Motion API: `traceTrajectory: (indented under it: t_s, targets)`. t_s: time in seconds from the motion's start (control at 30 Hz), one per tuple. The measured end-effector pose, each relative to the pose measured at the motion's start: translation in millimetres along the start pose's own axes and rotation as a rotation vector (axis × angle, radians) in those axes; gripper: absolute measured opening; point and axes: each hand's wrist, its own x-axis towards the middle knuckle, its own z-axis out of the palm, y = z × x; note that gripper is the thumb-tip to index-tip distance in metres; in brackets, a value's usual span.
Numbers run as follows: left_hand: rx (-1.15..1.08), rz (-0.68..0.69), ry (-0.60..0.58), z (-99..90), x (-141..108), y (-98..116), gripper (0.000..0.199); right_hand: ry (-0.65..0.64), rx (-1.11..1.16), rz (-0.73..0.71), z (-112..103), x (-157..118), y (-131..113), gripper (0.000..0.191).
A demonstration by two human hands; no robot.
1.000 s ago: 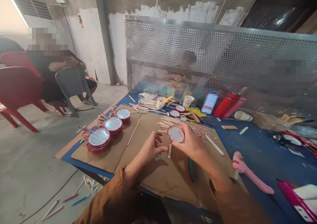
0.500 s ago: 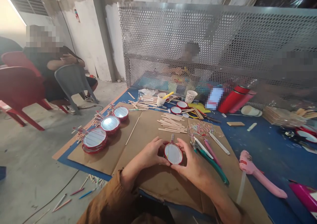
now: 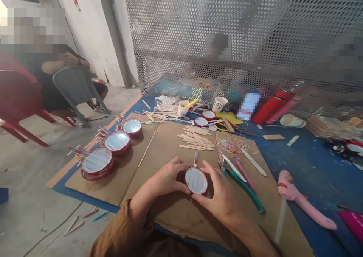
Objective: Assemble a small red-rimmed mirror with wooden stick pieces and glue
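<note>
A red-rimmed disc (image 3: 196,181) is held between both hands, low over a cardboard sheet (image 3: 161,151); whether it is clear of the cardboard cannot be told. The left hand (image 3: 167,177) is half-closed, its fingers curved against the disc's left rim; the right hand (image 3: 219,198) is spread, with fingers and thumb set against the lower right rim. A craft stick (image 3: 195,159) projects upward from the top of the rim; pale bands are seen across the silvery face.

Three similar discs (image 3: 117,142) are lined up at the cardboard's left side, with sticks beside them; a pile of craft sticks (image 3: 195,141) lies ahead of the hands. Rubber bands (image 3: 234,145) and green-handled pliers (image 3: 245,189) lie to the right; a pink tool (image 3: 300,200) rests on a blue table (image 3: 283,166). Two paper cups (image 3: 219,104) and a red flask (image 3: 272,107) stand beyond; a perforated metal screen (image 3: 212,22) rises behind the table; a seated person (image 3: 48,67) is seen at left.
</note>
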Motion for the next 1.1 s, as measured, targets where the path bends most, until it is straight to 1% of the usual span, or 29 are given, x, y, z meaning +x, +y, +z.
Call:
traceTrajectory:
  t_s: [0.2,0.43,0.53,0.63,0.83,0.97,1.1]
  targets:
    - [0.009,-0.048,-0.006,0.4,1.7,3.2,0.072,0.005,0.009,-0.005,1.8,2.7,1.0,0.075]
    - [-0.009,-0.095,-0.012,0.6,3.6,7.6,0.059,0.009,0.01,0.009,3.2,6.5,2.6,0.074]
    - [-0.006,-0.138,-0.02,0.2,3.8,11.5,0.055,-0.004,0.007,0.005,2.4,8.4,1.6,0.072]
    - [0.002,-0.166,-0.021,-0.4,4.0,14.3,0.057,-0.025,0.005,0.007,1.9,9.7,0.7,0.071]
    - [0.007,-0.165,-0.013,-0.9,5.1,14.3,0.062,-0.034,0.001,0.022,1.8,10.1,1.1,0.071]
    - [0.004,-0.182,-0.018,-0.8,5.2,15.7,0.06,-0.037,0.006,0.01,1.7,10.4,1.8,0.07]
    - [0.016,-0.194,-0.034,-1.0,5.7,16.9,0.062,-0.041,0.012,0.013,1.9,11.0,2.4,0.069]
